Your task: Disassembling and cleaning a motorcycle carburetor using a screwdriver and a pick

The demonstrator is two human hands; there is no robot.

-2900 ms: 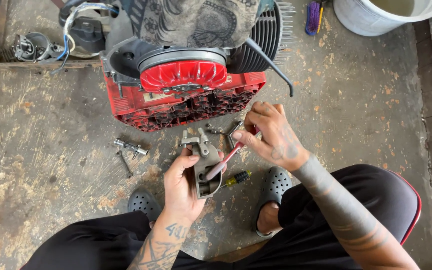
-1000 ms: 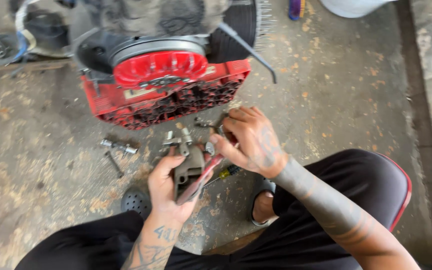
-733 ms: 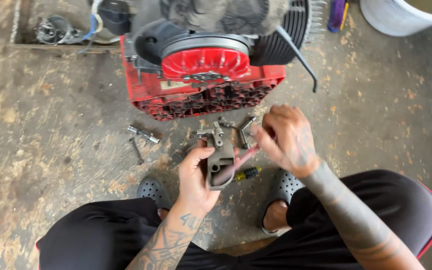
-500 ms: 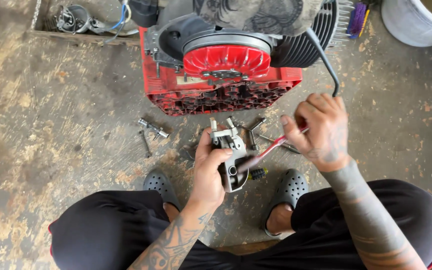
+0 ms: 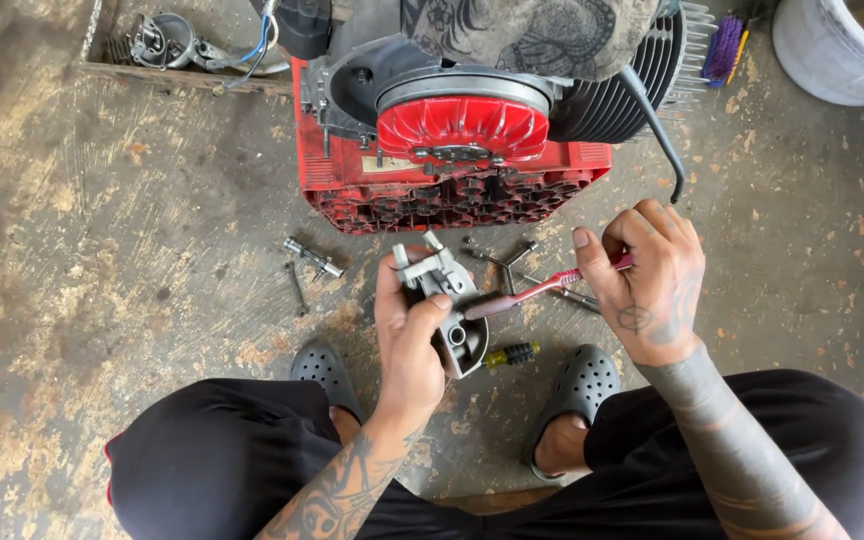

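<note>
grey cast-metal carburetor [image 5: 444,300], slim red toothbrush [image 5: 542,288]

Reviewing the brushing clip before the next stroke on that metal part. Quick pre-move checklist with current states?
1. Left hand grips the grey metal part firmly: ok.
2. Right hand holds the red-handled brush: ok.
3. Brush tip touching the part: cannot tell, it sits right at the edge.
4. Part held clear of the floor: ok.
5. Loose bolts lie apart from both hands: ok.
6. Yellow-handled screwdriver out of the way below the part: ok.
</note>
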